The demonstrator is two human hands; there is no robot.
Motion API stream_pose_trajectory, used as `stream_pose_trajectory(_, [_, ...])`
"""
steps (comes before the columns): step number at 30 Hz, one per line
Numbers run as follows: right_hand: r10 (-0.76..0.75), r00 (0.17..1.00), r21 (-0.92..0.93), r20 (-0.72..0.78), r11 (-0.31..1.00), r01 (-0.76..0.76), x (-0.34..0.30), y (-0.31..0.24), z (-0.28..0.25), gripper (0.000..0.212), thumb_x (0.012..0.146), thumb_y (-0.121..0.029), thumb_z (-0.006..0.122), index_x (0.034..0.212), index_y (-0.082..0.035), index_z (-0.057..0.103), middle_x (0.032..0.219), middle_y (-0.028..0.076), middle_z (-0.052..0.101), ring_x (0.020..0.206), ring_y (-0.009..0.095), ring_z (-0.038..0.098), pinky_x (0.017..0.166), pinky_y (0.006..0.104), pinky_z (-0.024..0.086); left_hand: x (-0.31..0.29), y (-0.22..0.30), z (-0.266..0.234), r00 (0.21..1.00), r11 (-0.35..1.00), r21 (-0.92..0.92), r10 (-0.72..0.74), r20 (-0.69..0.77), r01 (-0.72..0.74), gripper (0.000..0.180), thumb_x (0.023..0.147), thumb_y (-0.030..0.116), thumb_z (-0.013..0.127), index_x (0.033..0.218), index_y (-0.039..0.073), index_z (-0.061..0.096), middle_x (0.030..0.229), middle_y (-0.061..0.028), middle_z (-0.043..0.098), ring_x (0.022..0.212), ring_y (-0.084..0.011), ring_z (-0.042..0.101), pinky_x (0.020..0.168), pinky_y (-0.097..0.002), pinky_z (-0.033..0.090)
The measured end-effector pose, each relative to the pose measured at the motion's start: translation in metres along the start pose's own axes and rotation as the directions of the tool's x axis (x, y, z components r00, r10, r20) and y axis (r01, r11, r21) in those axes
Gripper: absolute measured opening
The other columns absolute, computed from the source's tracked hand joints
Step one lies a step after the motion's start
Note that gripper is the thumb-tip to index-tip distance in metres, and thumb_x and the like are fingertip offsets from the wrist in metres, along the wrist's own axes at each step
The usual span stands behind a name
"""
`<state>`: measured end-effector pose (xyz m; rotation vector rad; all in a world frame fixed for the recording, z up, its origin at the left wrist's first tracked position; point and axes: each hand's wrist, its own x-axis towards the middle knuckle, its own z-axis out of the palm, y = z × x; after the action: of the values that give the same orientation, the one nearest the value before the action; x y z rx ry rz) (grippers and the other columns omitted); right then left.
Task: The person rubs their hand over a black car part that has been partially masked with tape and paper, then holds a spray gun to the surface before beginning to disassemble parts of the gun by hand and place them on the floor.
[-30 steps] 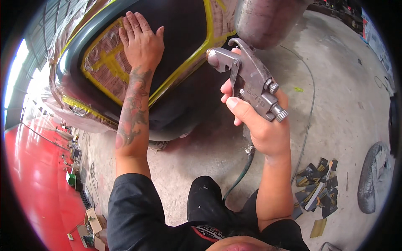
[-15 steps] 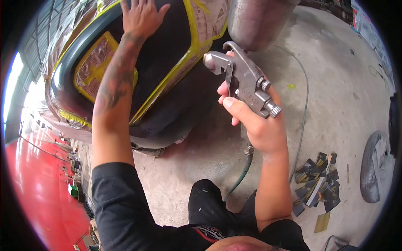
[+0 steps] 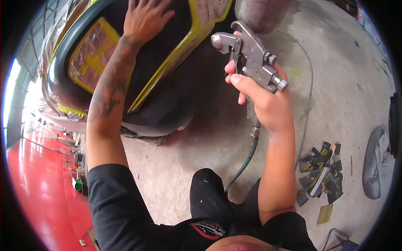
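Our right hand (image 3: pixel 268 104) is clamped on a dull grey metal spray gun (image 3: pixel 251 58) with knurled knobs; our left hand (image 3: pixel 146 19) lies spread flat on the glossy black, yellow-taped car panel (image 3: pixel 167 71).

Your left hand (image 3: pixel 144 19) lies flat and palm down, fingers spread, at the end of a tattooed forearm stretched up and away from your shoulder, elbow nearly straight. Your right hand (image 3: pixel 261 98) is raised in front of you and curled into a closed grip, index finger extended along the top, thumb tucked beneath. That forearm stands nearly upright, elbow bent low near your torso.
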<state>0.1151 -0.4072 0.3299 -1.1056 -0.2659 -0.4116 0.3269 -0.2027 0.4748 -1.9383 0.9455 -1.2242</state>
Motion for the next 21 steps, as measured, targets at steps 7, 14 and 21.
stream_pose_trajectory(7, [0.131, 0.982, -0.028, 0.135, 0.991, -0.128, -0.005, 0.028, 0.025, 0.054, 0.085, -0.007, 0.066, 0.138, -0.01, 0.057, 0.096, 0.001, 0.068, 0.071, 0.006, 0.058, 0.055, 0.023, 0.048, -0.043, 0.026, 0.011, 0.995, 0.991, -0.085, -0.102, 0.013, 0.103, 0.071, 0.09, 0.035, 0.065, 0.147, 0.0, 0.042, 0.159, -0.0195, 0.032, 0.149, -0.0392, 0.025, 0.121, -0.0567, 0.018])
stream_pose_trajectory(14, [0.147, 0.973, -0.144, 0.179, 0.982, -0.122, -0.016, 0.047, 0.04, 0.055, 0.086, -0.004, 0.064, 0.14, -0.007, 0.054, 0.095, 0.005, 0.068, 0.083, 0.011, 0.063, 0.077, 0.0276, 0.053, -0.131, 0.046, 0.006, 0.991, 0.977, -0.185, -0.085, 0.103, 0.103, 0.063, 0.097, 0.029, 0.058, 0.154, 0.012, 0.038, 0.163, -0.0031, 0.032, 0.151, -0.024, 0.026, 0.121, -0.0493, 0.021])
stream_pose_trajectory(21, [0.098, 0.987, -0.144, 0.13, 0.986, -0.079, -0.018, 0.041, 0.028, 0.053, 0.086, -0.005, 0.064, 0.138, -0.005, 0.055, 0.095, 0.005, 0.069, 0.088, 0.013, 0.064, 0.085, 0.0285, 0.052, -0.11, 0.038, 0.001, 0.995, 0.986, -0.156, -0.044, 0.084, 0.057, 0.061, 0.095, 0.022, 0.059, 0.152, 0.008, 0.039, 0.162, -0.0052, 0.034, 0.149, -0.0224, 0.032, 0.12, -0.051, 0.023])
